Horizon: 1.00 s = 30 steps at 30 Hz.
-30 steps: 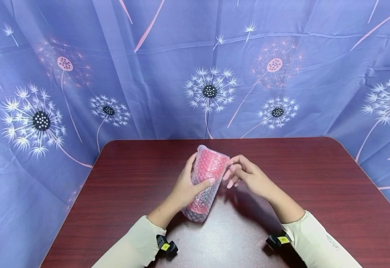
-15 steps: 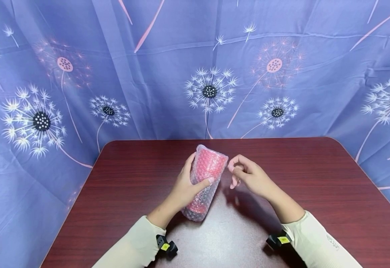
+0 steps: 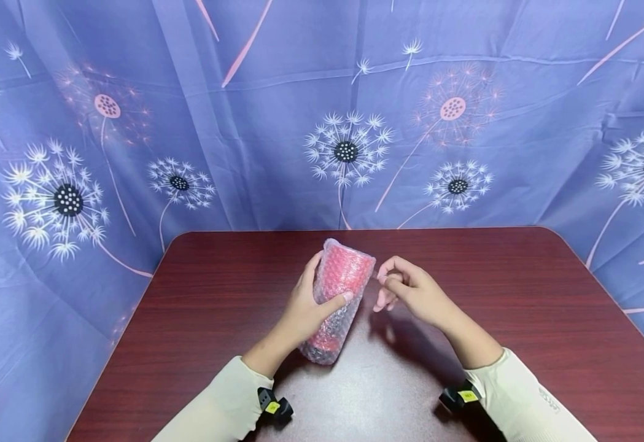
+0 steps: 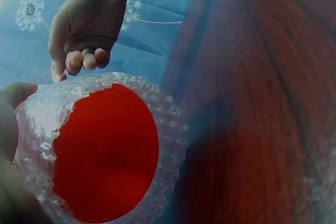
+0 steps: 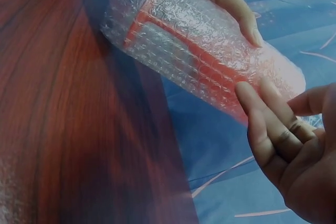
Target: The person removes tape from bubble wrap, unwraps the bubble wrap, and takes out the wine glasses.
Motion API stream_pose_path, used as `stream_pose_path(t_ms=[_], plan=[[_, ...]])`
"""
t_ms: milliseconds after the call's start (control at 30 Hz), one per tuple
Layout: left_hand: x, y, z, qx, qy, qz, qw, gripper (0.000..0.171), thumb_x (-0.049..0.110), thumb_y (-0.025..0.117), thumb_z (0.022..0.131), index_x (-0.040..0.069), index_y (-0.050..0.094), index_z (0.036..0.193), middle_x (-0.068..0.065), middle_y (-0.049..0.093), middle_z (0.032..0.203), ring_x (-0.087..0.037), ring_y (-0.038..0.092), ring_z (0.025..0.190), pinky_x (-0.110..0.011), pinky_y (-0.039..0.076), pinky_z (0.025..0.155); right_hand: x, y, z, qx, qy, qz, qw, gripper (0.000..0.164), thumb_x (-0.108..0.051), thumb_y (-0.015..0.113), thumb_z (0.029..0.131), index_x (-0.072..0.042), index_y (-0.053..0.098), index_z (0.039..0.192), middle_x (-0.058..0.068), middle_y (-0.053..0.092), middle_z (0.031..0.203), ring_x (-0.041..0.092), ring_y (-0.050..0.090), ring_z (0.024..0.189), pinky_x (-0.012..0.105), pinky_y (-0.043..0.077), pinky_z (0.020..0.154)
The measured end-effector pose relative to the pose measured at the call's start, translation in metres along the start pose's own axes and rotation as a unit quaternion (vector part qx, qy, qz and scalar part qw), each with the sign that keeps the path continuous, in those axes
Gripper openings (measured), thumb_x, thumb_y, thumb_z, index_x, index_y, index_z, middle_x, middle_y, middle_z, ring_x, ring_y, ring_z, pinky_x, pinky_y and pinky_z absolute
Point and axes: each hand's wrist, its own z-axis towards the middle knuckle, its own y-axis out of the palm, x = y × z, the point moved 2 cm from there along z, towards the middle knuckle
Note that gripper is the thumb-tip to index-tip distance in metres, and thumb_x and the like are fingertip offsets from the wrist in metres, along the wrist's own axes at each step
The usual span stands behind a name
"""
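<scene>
A red, roughly cylindrical object in clear bubble wrap (image 3: 349, 270) stands tilted over the table, its upper end leaning away. My left hand (image 3: 310, 307) grips it from the left, thumb across its front. The left wrist view shows its round flat red end (image 4: 107, 153) framed by the wrap's ragged edge. Through the wrap, the right wrist view shows a red band (image 5: 173, 32) beside a greyish part. My right hand (image 3: 412, 291) is at the upper right edge of the wrap, thumb and index finger pinched together there, the other fingers loosely bent. What they pinch is barely visible.
The dark red wooden table (image 3: 217, 294) has rounded far corners. A blue curtain (image 3: 277, 123) with a dandelion print hangs behind it and along both sides. Black wrist cameras (image 3: 277, 408) with yellow labels sit at both cuffs.
My right thumb and index finger have closed together and drawn slightly away from the wrap's edge. The wrapped object has shifted very slightly left in my left hand.
</scene>
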Motion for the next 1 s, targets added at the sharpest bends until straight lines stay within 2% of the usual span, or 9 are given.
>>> stream_pose_path(t_ms=[233,367,533,733,867,1000], plan=[[-0.0007,0.0013,-0.0002,-0.013,0.003,-0.003,0.9999,0.096,0.042,0.082,0.082,0.042,0.022,0.158,-0.003,0.039,0.157,-0.027,0.053,0.13,-0.05,0.048,0.106,0.005,0.0012,0.0027,0.002,0.007,-0.006,1.0,0.02,-0.013,0.056,0.103,0.006,0.05,0.105,0.021,0.071,0.076,0.024,0.075,0.07,0.042,0.061,0.064],[-0.0011,0.0012,-0.0008,-0.024,0.002,-0.001,0.9997,0.096,0.044,0.08,0.083,0.044,0.021,0.157,-0.002,0.037,0.16,-0.027,0.052,0.132,-0.051,0.047,0.107,0.0059,0.002,0.0032,-0.003,0.016,-0.004,1.0,0.021,-0.011,0.052,0.104,0.01,0.05,0.108,0.024,0.071,0.081,0.026,0.075,0.073,0.044,0.062,0.067],[-0.0013,0.001,-0.0009,-0.041,0.005,-0.001,0.9991,0.096,0.042,0.079,0.084,0.045,0.018,0.158,-0.003,0.041,0.158,-0.028,0.055,0.129,-0.05,0.05,0.104,0.0045,0.0025,0.0025,-0.011,0.017,-0.01,1.0,0.021,-0.011,0.048,0.106,0.009,0.054,0.111,0.021,0.073,0.085,0.031,0.076,0.077,0.052,0.061,0.071],[0.0007,0.0,-0.0013,-0.047,0.021,0.012,0.9986,0.095,0.037,0.076,0.085,0.042,0.017,0.16,-0.005,0.041,0.159,-0.029,0.054,0.131,-0.052,0.049,0.105,0.0051,0.0012,0.0022,-0.007,0.011,-0.025,1.0,0.02,-0.012,0.048,0.107,0.006,0.057,0.109,0.018,0.073,0.083,0.026,0.075,0.075,0.051,0.061,0.071],[0.0005,-0.0002,-0.0012,-0.044,0.027,0.012,0.9986,0.094,0.033,0.075,0.086,0.042,0.017,0.16,-0.006,0.038,0.161,-0.03,0.051,0.134,-0.054,0.047,0.107,0.0069,0.0011,0.0027,-0.011,0.012,-0.021,1.0,0.023,-0.011,0.046,0.107,0.008,0.056,0.112,0.02,0.072,0.084,0.024,0.075,0.075,0.051,0.061,0.072],[-0.0003,-0.0006,-0.0003,-0.029,0.019,0.009,0.9994,0.093,0.033,0.076,0.085,0.042,0.02,0.159,-0.003,0.037,0.161,-0.029,0.048,0.137,-0.054,0.045,0.11,0.0073,0.0015,0.0034,-0.013,0.016,-0.027,0.999,0.025,-0.012,0.045,0.107,0.009,0.056,0.118,0.021,0.072,0.084,0.025,0.075,0.076,0.05,0.061,0.072]])
